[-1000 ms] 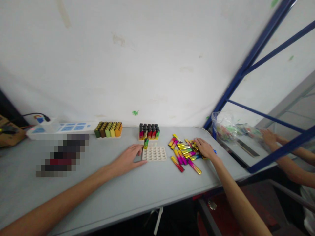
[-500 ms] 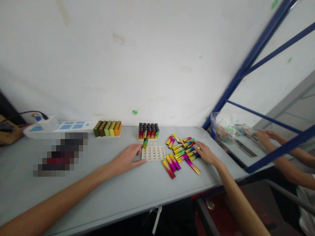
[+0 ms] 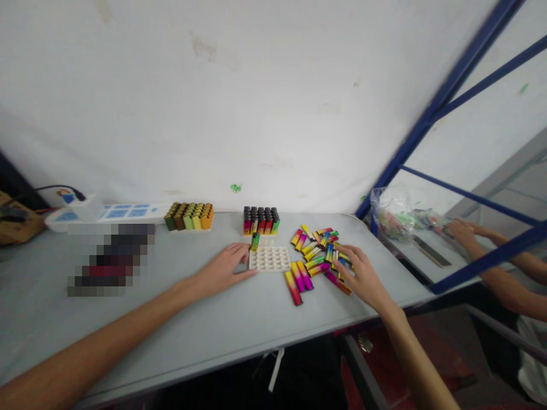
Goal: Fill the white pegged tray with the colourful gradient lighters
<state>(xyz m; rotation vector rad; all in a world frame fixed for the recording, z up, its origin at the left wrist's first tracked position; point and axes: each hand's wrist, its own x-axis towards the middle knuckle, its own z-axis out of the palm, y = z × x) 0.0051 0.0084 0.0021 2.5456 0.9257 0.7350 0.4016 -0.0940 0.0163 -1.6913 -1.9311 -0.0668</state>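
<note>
My left hand (image 3: 228, 265) steadies the left end of a white tray (image 3: 269, 259) with rows of holes, thumb along its front edge and fingers curled behind. One green-and-yellow lighter (image 3: 255, 242) stands upright in the tray's back left corner. Over on the right, my right hand (image 3: 361, 276) is at a loose pile of shiny, colourful lighters (image 3: 314, 250), with thumb and fingers closed around a bluish lighter (image 3: 329, 254). Several pink, yellow and red lighters (image 3: 299, 278) lie side by side between the tray and that hand.
Behind the tray stands a block of upright lighters with black tops (image 3: 261, 221). Another filled block (image 3: 189, 217) is farther left, beside a power strip (image 3: 128, 212). Blue metal bars (image 3: 401, 154) rise at the right. Beyond them, another person's hands (image 3: 461, 232) work near a clear plastic bag (image 3: 391, 213).
My right hand has come toward me over the pile, and bluish lighters now show upright at its fingertips. My left hand stays on the tray. The view has shifted slightly.
</note>
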